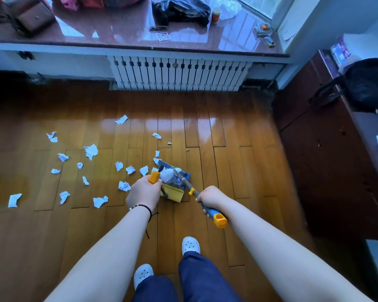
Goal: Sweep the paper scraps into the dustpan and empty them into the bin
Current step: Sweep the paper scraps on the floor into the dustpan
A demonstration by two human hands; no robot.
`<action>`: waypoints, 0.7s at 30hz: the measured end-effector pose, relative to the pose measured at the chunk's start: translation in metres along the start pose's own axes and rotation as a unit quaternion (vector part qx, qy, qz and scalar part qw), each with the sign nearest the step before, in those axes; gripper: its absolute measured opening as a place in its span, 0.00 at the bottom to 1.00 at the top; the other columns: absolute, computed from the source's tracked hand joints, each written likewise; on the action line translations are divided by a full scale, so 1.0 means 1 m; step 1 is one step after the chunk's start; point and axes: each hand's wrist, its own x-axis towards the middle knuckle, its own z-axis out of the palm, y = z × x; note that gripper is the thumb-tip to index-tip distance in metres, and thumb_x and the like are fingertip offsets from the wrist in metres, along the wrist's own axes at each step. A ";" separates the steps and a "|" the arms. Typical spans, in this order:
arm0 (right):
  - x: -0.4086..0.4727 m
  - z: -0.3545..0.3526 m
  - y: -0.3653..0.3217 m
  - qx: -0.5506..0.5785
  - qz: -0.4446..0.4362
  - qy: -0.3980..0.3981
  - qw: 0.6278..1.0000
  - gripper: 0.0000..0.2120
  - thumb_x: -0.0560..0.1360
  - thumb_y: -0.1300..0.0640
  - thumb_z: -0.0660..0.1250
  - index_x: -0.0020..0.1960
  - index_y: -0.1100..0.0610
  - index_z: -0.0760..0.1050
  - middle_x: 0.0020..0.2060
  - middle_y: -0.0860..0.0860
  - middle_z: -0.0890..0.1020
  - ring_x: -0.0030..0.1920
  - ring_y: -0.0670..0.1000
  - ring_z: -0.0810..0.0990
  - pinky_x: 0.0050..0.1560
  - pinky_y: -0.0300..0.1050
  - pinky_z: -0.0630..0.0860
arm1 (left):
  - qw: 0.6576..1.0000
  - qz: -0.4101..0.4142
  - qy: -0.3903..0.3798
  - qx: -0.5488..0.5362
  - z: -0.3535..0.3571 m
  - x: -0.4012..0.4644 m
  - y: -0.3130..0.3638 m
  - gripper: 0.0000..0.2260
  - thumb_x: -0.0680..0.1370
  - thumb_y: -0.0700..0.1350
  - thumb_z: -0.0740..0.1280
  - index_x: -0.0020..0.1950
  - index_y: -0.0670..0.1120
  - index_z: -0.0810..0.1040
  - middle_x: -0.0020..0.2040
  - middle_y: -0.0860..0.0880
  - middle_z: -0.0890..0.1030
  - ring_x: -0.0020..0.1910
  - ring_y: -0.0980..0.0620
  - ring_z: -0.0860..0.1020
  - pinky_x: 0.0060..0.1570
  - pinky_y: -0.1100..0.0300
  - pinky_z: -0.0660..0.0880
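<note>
Left hand [143, 191] grips the dustpan handle [154, 177], right hand [210, 198] the broom handle [214, 215]; paper scraps [92, 150] at left are best drawn toward the grounded dustpan [174, 190].

Single head-worn wide-angle view | looks forward and steeply down past both forearms | wooden floor [216, 131] close below | radiator [179, 73] and windowsill [118, 38] along the top edge
</note>
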 end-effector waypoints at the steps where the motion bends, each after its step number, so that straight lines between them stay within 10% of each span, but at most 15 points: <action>1: -0.007 0.010 0.000 0.004 0.000 0.008 1.000 0.09 0.79 0.62 0.63 0.57 0.66 0.73 0.32 0.58 0.75 0.26 0.52 0.75 0.28 0.43 0.75 | 1.000 0.009 -0.002 -0.001 -0.007 -0.003 -0.009 0.12 0.79 0.58 0.64 0.43 0.51 0.78 0.36 0.50 0.80 0.36 0.49 0.77 0.33 0.61 0.69; 21: -0.089 0.157 0.019 0.135 -0.025 0.075 0.988 0.03 0.79 0.63 0.63 0.47 0.62 0.74 0.35 0.56 0.76 0.27 0.50 0.75 0.23 0.39 0.74 | 0.997 0.073 -0.004 0.001 -0.115 -0.061 -0.184 0.12 0.78 0.61 0.65 0.48 0.54 0.80 0.39 0.52 0.81 0.40 0.49 0.78 0.38 0.55 0.77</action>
